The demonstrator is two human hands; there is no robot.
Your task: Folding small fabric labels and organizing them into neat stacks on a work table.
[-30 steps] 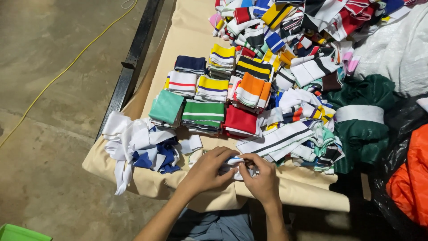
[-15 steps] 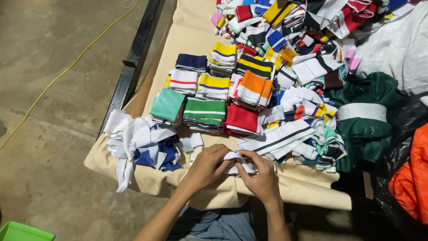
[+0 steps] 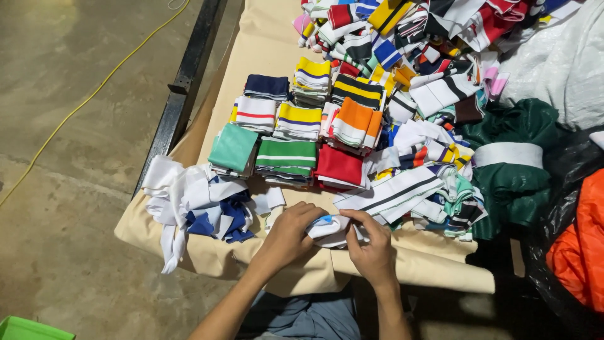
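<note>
Both of my hands grip one small white knit piece [image 3: 331,228] with a bit of light blue on it, bunched up just above the near edge of the beige-covered table [image 3: 264,50]. My left hand [image 3: 290,234] closes over its left end. My right hand [image 3: 372,242] pinches its right end from the other side. Just beyond my hands lie folded stacks: a mint one [image 3: 233,149], a green striped one [image 3: 286,158] and a red one [image 3: 340,167].
A loose heap of white and blue pieces [image 3: 201,204] lies at the table's left near corner. Several more folded stacks and a large jumbled pile [image 3: 415,44] fill the far side. Green bundle [image 3: 516,160], black bag and orange fabric [image 3: 582,242] are right. A yellow cord [image 3: 94,94] crosses the floor.
My hands have drawn closer together and gathered the white piece into a tighter bunch. The stacks and the heaps have stayed where they were.
</note>
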